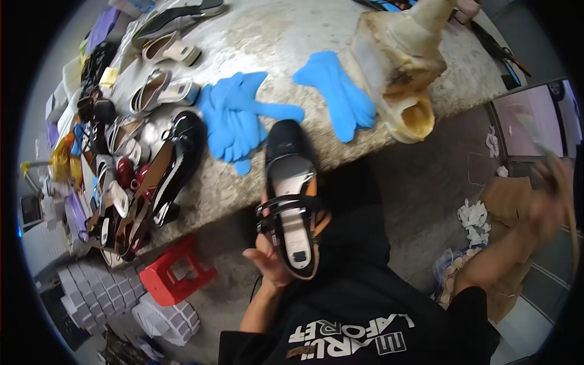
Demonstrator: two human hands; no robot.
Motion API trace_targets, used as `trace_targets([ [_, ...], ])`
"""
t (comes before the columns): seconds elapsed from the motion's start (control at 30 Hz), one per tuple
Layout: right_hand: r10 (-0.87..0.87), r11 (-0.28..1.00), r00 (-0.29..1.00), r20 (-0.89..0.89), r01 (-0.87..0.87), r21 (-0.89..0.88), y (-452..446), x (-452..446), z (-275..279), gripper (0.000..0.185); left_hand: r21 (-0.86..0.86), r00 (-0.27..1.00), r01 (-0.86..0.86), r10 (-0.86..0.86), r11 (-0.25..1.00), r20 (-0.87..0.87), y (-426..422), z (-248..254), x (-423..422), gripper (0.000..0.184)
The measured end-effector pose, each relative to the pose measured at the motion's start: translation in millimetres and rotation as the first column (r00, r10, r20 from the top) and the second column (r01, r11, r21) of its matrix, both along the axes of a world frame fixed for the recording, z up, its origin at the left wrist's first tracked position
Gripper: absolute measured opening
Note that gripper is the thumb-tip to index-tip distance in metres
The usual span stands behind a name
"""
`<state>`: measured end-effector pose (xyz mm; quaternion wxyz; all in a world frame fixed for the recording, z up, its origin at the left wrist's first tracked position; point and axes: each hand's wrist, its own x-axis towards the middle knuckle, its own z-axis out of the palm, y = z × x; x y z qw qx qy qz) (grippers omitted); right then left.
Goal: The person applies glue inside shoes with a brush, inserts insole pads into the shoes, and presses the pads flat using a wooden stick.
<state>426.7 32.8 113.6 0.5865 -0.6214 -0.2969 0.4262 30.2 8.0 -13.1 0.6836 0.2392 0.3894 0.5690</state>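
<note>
My left hand (272, 260) holds a black strappy shoe (281, 159) from beneath, in front of the table edge. Its toe points away from me and the pale insole faces up. My thumb sticks out to the left, while most of the fingers are hidden under the shoe. Far out to the right, my right hand (545, 213) is smeared by motion. A long, thin tan strip (572, 228) runs beside it, also blurred; whether the fingers grip it is unclear. Just beyond the shoe's toe lie blue gloves (234, 115) on the table.
Another blue glove (340, 97) lies near a stained, waxy-looking stand (398, 58) on the worn table (255, 33). Several shoes crowd the left side, including a glossy black one (182, 152). Below are a red stool (176, 274) and, to the right, a cardboard box (505, 198).
</note>
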Motion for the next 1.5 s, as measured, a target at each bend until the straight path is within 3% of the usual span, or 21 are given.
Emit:
trace_targets([
  [0.03, -0.123, 0.992, 0.992, -0.011, 0.122, -0.011, 5, -3, -8, 0.024, 0.038, 0.997, 0.073, -0.074, 0.997, 0.010, 2, 2, -1, 0.114],
  [0.07, -0.235, 0.972, 0.972, -0.012, 0.234, -0.022, 14, -4, -15, 0.024, 0.043, 0.993, 0.080, -0.076, 0.996, -0.085, 6, 9, 3, 0.117],
  [0.13, 0.102, 0.896, 0.951, -0.291, 0.040, 0.442, 11, 5, -37, 0.020, 0.037, 0.985, 0.070, -0.063, 0.997, -0.159, 17, 19, 14, 0.124],
  [0.17, 0.356, 0.848, 0.855, -0.376, -0.127, 0.514, 6, -13, -26, 0.021, 0.020, 0.980, 0.075, -0.070, 0.997, -0.184, 18, 23, 13, 0.125],
  [0.23, 0.335, 0.741, 0.931, -0.143, -0.167, 0.651, -9, -62, -10, 0.024, -0.034, 0.977, 0.094, -0.099, 0.995, -0.187, 20, 31, 13, 0.125],
  [0.3, 0.003, 0.710, 0.987, 0.159, -0.114, 0.695, -6, -141, 5, 0.026, -0.057, 0.985, 0.094, -0.101, 0.994, -0.143, 18, 29, 14, 0.124],
  [0.33, 0.090, 0.676, 0.938, 0.336, -0.305, 0.670, -1, -159, 8, 0.023, -0.060, 0.984, 0.108, -0.115, 0.992, -0.136, 17, 29, 14, 0.124],
  [0.4, 0.169, 0.625, 0.845, 0.507, -0.490, 0.607, 7, -178, 8, 0.019, -0.068, 0.985, 0.099, -0.108, 0.993, -0.134, 17, 30, 14, 0.123],
  [0.43, 0.228, 0.651, 0.752, 0.618, -0.590, 0.478, 10, -183, 7, 0.017, -0.076, 0.987, 0.075, -0.085, 0.994, -0.135, 17, 30, 14, 0.124],
  [0.5, 0.302, 0.661, 0.632, 0.714, -0.678, 0.321, 13, -196, 4, 0.018, -0.086, 0.994, 0.060, -0.067, 0.994, -0.088, 16, 30, 14, 0.124],
  [0.57, 0.219, 0.745, 0.640, 0.737, -0.598, 0.297, 14, -213, -7, 0.012, -0.074, 0.981, 0.109, -0.119, 0.991, -0.152, 18, 34, 12, 0.124],
  [0.67, 0.130, 0.768, 0.640, 0.757, -0.548, 0.331, 35, -239, -42, 0.004, -0.058, 0.977, 0.090, -0.099, 0.994, -0.191, 21, 35, 14, 0.124],
  [0.77, 0.025, 0.784, 0.662, 0.749, -0.478, 0.396, 59, -255, -89, 0.010, -0.053, 0.938, 0.112, -0.123, 0.992, -0.323, 27, 39, 12, 0.127],
  [0.87, 0.092, 0.862, 0.741, 0.665, -0.394, 0.320, 55, -258, -81, 0.014, -0.061, 0.945, 0.098, -0.112, 0.993, -0.307, 25, 34, 9, 0.128],
  [1.07, 0.171, 0.844, 0.743, 0.648, -0.449, 0.292, 58, -248, -75, 0.015, -0.095, 0.977, 0.097, -0.113, 0.991, -0.179, 24, 31, 6, 0.132],
  [1.23, 0.244, 0.874, 0.754, 0.609, -0.443, 0.198, 52, -247, -66, 0.017, -0.142, 0.964, 0.081, -0.114, 0.987, -0.241, 28, 31, 1, 0.137],
  [1.37, 0.290, 0.875, 0.780, 0.554, -0.451, 0.177, 48, -243, -63, 0.017, -0.098, 0.979, -0.037, 0.016, 0.994, -0.204, 29, 17, -1, 0.134],
  [1.43, 0.297, 0.891, 0.800, 0.522, -0.429, 0.150, 45, -243, -59, 0.017, -0.007, 0.958, 0.140, -0.138, 0.990, -0.253, 27, 7, -14, 0.139],
  [1.5, 0.323, 0.873, 0.765, 0.558, -0.469, 0.138, 42, -239, -55, 0.016, -0.055, 0.936, 0.146, -0.156, 0.988, -0.317, 26, 9, -18, 0.138],
])
